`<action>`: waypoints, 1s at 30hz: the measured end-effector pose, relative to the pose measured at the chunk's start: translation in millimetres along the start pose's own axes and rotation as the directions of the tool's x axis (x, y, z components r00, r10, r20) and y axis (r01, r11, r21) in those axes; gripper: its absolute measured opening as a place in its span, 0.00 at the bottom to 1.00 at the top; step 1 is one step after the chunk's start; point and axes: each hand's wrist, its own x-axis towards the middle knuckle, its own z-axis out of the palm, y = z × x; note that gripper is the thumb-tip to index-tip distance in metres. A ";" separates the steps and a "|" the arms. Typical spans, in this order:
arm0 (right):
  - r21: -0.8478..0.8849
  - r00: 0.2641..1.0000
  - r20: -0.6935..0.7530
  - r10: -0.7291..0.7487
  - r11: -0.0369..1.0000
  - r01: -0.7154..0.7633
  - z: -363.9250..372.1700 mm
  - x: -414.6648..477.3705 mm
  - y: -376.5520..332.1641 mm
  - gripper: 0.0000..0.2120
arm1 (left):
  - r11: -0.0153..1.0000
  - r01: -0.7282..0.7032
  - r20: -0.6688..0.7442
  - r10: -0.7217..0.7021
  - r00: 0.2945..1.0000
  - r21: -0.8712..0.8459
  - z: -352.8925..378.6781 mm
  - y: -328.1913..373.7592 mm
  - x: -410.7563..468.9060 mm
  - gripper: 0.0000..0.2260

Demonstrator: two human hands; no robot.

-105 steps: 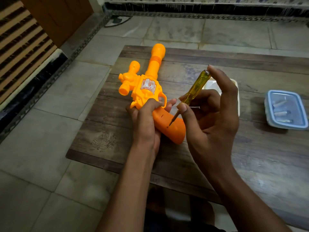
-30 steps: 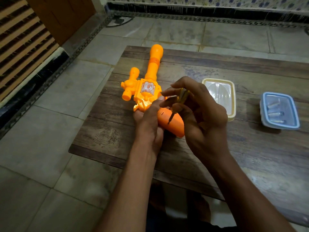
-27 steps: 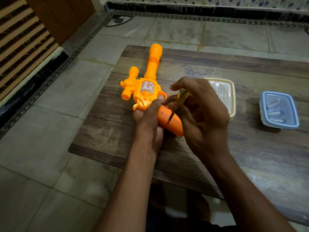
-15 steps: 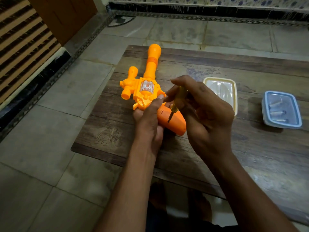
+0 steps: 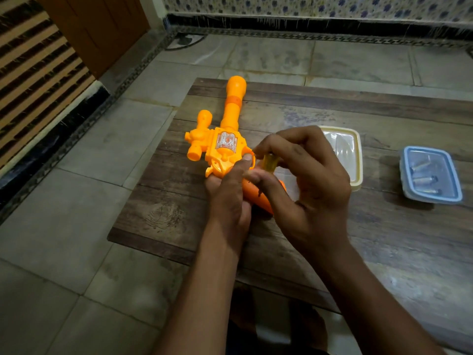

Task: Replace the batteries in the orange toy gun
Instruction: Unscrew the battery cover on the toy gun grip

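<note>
Wooden table: long-barrelled orange toy gun

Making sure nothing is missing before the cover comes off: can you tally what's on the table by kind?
orange toy gun: 1
yellow-handled screwdriver: 1
cream-rimmed container: 1
blue-rimmed container: 1
batteries inside the blue-rimmed container: 3
Total: 7

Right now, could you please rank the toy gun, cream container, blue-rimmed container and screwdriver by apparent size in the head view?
1. orange toy gun
2. cream container and blue-rimmed container: alike, the cream one partly hidden
3. screwdriver, mostly hidden
</note>
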 end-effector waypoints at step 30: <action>-0.070 1.000 -0.005 0.023 0.997 -0.024 -0.2 2.0 8.6 0.10 | 0.998 0.065 -0.040 -0.064 0.997 0.005 2.3 5.6 -1.5 0.09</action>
